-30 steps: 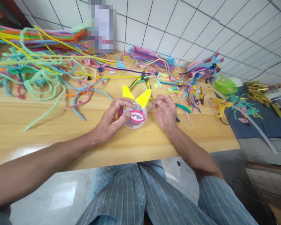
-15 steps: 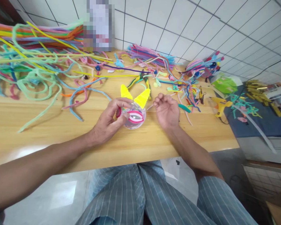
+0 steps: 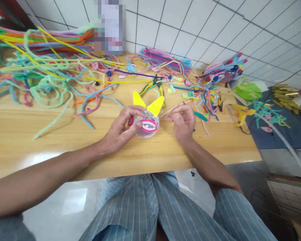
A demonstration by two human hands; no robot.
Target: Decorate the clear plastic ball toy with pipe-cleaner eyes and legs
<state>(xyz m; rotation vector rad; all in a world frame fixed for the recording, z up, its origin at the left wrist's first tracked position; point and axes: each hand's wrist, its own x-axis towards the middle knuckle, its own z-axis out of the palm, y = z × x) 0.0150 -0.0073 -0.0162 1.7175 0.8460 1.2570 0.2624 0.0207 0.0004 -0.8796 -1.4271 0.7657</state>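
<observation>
My left hand (image 3: 122, 129) is wrapped round a small clear ball (image 3: 148, 126) that rests on the wooden table (image 3: 52, 140). The ball carries pink pipe-cleaner loops on its front and two yellow fuzzy ears (image 3: 148, 102) on top. Just right of the ball, my right hand (image 3: 182, 121) is curled in a pinch on a thin pale pink pipe cleaner (image 3: 170, 109) that runs from the ball up to the right.
Long loose pipe cleaners (image 3: 45, 77) of many colours cover the table's left and back. A bundle (image 3: 165, 60) lies by the tiled wall, and more craft pieces (image 3: 223, 72) sit at the right. A yellow glue gun (image 3: 240, 113) and teal-handled pliers (image 3: 200, 116) lie right of my hands.
My right hand lifted off the strand half a second ago, then closed on the pale pink pipe cleaner again. The left hand kept hold of the ball.
</observation>
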